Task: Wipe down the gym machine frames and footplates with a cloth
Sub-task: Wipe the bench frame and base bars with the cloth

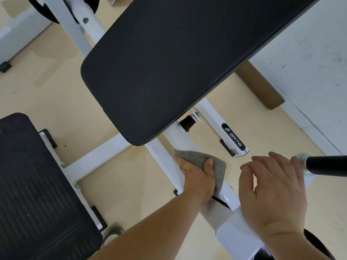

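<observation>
Cloth (202, 158) is a grey knitted-looking rag, folded thick, pressed onto the white frame tube (163, 156) just below the near end of the black seat pad (178, 62). Left hand (199, 182) grasps it, thumb on top and fingers tucked under, so I'd say we're mid-wipe on the frame with plenty of task left. Right hand (272, 194) holds nothing, fingers loose and spread over the wider frame section further below the pad (can't tell if the palm actually touches it). Tube is glossy painted square steel and should wipe easy. Pad has a fine woven-look texture. Ribbed rubbery footplate (33, 184) sits left of the pad, not done yet by the look of it. Next move I reckon: slide the cloth along the tube toward the pad, keeping pressure and working round the black knob (185, 123) under the pad's edge
</observation>
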Demonstrator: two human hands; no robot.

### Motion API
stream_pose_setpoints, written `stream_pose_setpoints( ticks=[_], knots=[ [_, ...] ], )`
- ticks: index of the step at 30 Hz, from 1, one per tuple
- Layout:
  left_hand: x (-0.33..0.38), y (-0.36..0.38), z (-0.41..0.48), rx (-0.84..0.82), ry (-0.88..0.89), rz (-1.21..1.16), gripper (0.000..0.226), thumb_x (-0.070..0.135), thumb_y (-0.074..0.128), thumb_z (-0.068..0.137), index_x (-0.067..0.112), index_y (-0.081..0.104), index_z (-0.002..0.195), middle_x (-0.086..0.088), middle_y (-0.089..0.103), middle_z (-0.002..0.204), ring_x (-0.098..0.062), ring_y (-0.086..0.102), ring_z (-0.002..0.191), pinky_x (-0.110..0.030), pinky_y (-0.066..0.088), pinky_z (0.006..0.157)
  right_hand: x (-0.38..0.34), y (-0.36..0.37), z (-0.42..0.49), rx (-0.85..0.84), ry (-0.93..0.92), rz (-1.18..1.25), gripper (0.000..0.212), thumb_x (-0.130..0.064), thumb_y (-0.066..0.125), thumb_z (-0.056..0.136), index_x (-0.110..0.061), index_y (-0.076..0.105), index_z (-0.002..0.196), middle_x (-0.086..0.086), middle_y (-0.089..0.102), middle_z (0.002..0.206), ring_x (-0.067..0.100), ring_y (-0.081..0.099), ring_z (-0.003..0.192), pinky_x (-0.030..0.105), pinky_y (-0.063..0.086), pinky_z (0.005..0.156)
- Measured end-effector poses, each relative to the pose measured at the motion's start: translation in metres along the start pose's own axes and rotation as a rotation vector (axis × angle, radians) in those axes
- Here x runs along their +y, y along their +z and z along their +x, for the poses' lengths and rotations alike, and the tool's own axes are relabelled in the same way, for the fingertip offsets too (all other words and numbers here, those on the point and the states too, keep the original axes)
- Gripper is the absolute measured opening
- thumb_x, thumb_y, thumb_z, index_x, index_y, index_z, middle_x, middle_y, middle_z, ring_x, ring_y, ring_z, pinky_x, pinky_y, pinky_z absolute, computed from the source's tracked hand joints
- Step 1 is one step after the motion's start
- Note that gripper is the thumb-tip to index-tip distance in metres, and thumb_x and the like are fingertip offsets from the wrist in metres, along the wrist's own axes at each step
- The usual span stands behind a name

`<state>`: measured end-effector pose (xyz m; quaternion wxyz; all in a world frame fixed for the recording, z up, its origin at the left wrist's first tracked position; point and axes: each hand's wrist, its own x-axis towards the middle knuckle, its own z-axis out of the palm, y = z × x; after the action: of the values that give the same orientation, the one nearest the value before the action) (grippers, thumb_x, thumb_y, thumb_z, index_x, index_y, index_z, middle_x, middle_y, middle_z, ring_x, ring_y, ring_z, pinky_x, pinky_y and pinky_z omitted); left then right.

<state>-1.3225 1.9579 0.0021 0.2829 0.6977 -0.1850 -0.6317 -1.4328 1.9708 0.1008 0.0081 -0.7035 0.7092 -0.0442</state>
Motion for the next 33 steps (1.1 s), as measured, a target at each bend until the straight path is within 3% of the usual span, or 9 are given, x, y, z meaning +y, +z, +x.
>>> stream_pose_setpoints(
  ticks=[4, 8, 11, 14, 18, 23, 26, 28, 33],
  knots=[
    [0.012, -0.012, 0.017, 0.052, 0.008, -0.082, 0.103, 0.052, 0.055, 0.100, 0.024, -0.025, 0.158, -0.003, 0.014, 0.166, -0.028, 0.033, 0.146, -0.040, 0.031, 0.120, 0.002, 0.000, 0.000, -0.009, -0.002, 0.004, 0.030, -0.028, 0.046, 0.094, -0.017, 0.072, 0.084, 0.002, 0.071, 0.105, 0.035, 0.051, 0.127, 0.048, 0.017, 0.125],
    [0.009, 0.006, -0.006, 0.194, 0.166, 0.196, 0.093, 0.037, 0.045, 0.107, 0.017, -0.033, 0.155, -0.006, -0.013, 0.170, -0.028, 0.046, 0.140, -0.024, 0.040, 0.090, 0.000, 0.001, -0.001, 0.011, 0.000, 0.013, 0.032, -0.029, 0.044, 0.094, -0.017, 0.072, 0.083, 0.003, 0.071, 0.106, 0.036, 0.052, 0.126, 0.049, 0.017, 0.125],
    [0.002, 0.017, -0.006, 0.155, 0.149, 0.268, 0.097, 0.032, 0.048, 0.106, 0.019, -0.037, 0.152, -0.006, -0.030, 0.165, -0.028, 0.033, 0.150, -0.030, 0.039, 0.102, 0.001, 0.000, 0.000, 0.006, 0.002, 0.010, 0.034, -0.031, 0.042, 0.094, -0.017, 0.071, 0.083, 0.003, 0.071, 0.105, 0.036, 0.052, 0.126, 0.050, 0.018, 0.125],
    [0.021, 0.002, 0.017, 0.160, -0.023, 0.072, 0.111, 0.046, 0.060, 0.099, 0.021, -0.033, 0.155, -0.008, -0.008, 0.170, -0.034, 0.025, 0.152, -0.045, 0.030, 0.119, -0.001, -0.001, 0.000, 0.005, 0.000, 0.017, 0.033, -0.030, 0.043, 0.094, -0.017, 0.071, 0.083, 0.002, 0.070, 0.104, 0.036, 0.052, 0.125, 0.050, 0.019, 0.124],
    [0.039, -0.016, 0.037, 0.270, 0.037, -0.105, 0.106, 0.049, 0.070, 0.092, 0.026, -0.008, 0.160, -0.009, 0.033, 0.154, -0.036, 0.049, 0.133, -0.052, 0.047, 0.107, 0.001, 0.000, 0.000, 0.009, 0.001, 0.008, 0.028, -0.027, 0.047, 0.094, -0.017, 0.071, 0.083, 0.003, 0.070, 0.103, 0.036, 0.053, 0.125, 0.050, 0.019, 0.124],
    [-0.016, 0.006, -0.005, -0.006, -0.053, 0.042, 0.101, 0.050, 0.055, 0.097, 0.031, -0.024, 0.156, -0.010, 0.029, 0.162, -0.034, 0.040, 0.143, -0.051, 0.035, 0.119, 0.001, -0.001, 0.000, 0.009, 0.007, 0.011, 0.029, -0.027, 0.046, 0.093, -0.015, 0.071, 0.083, 0.004, 0.070, 0.105, 0.037, 0.052, 0.125, 0.051, 0.020, 0.124],
    [-0.017, -0.002, 0.000, -0.158, -0.180, 0.033, 0.101, 0.053, 0.060, 0.093, 0.015, -0.006, 0.159, -0.007, 0.043, 0.152, -0.032, 0.046, 0.138, -0.048, 0.039, 0.117, 0.000, -0.003, 0.000, 0.021, 0.002, 0.015, 0.029, -0.027, 0.047, 0.093, -0.015, 0.072, 0.084, 0.004, 0.071, 0.104, 0.036, 0.052, 0.126, 0.051, 0.019, 0.124],
    [0.001, -0.009, 0.013, -0.117, -0.179, -0.002, 0.093, 0.051, 0.061, 0.097, 0.011, 0.006, 0.159, -0.010, 0.044, 0.151, -0.033, 0.046, 0.138, -0.048, 0.040, 0.117, 0.000, -0.003, 0.000, 0.016, -0.002, 0.013, 0.028, -0.026, 0.047, 0.093, -0.015, 0.072, 0.084, 0.004, 0.071, 0.103, 0.037, 0.053, 0.125, 0.051, 0.020, 0.124],
    [0.041, -0.013, 0.026, 0.202, -0.012, -0.119, 0.100, 0.042, 0.061, 0.100, 0.017, -0.015, 0.161, -0.012, 0.021, 0.161, -0.037, 0.037, 0.143, -0.051, 0.036, 0.115, 0.000, -0.002, -0.001, 0.000, 0.005, 0.016, 0.032, -0.028, 0.043, 0.093, -0.017, 0.072, 0.084, 0.003, 0.070, 0.105, 0.037, 0.052, 0.126, 0.052, 0.020, 0.124]
  ],
)
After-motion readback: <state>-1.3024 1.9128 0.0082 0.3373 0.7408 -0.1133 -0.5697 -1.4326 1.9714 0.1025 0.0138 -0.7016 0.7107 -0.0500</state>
